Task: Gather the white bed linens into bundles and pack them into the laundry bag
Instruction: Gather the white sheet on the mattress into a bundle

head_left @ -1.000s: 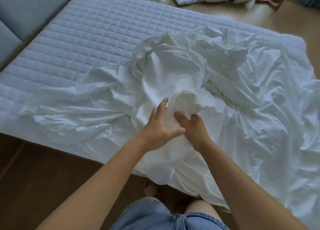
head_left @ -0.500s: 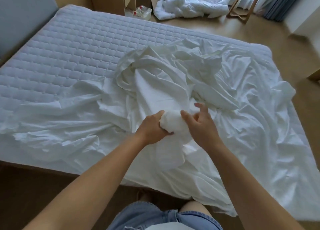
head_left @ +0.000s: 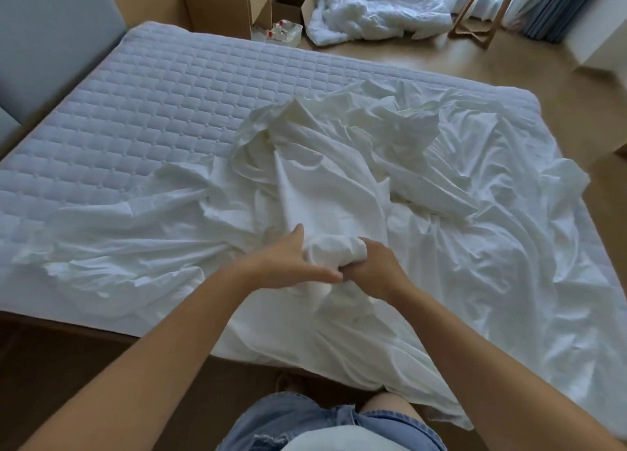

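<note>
The quilted mattress [head_left: 163, 111] fills the view, bare toward 10 o'clock. The white sheet [head_left: 492, 253], the thing to be bundled, lies rumpled over its half from centre out to 3 o'clock and spills off the near edge at 5 o'clock. A second heap of white bedding [head_left: 373, 13] sits on the floor at 12 o'clock beside open cardboard boxes [head_left: 220, 6]. No laundry bag is in view.

Just below centre, a fist-sized wad [head_left: 334, 250] of the sheet is bunched up between the hands. The right hand [head_left: 376, 270] has its grip closed round the wad, fingers curled into the cloth. The left hand [head_left: 288, 264] lies against the wad's 9 o'clock side with an open grip, fingers fairly straight and thumb reaching across underneath.

The step looks like reeling the sheet in, early on, since most of it is spread out. To do it well, the right hand should anchor the wad while the left reaches toward 12 o'clock for a fresh fold and feeds it back. Short, alternating pulls should stop the far corners dragging. The overhang at 5 o'clock could slide to the floor, so gather it soon.
</note>
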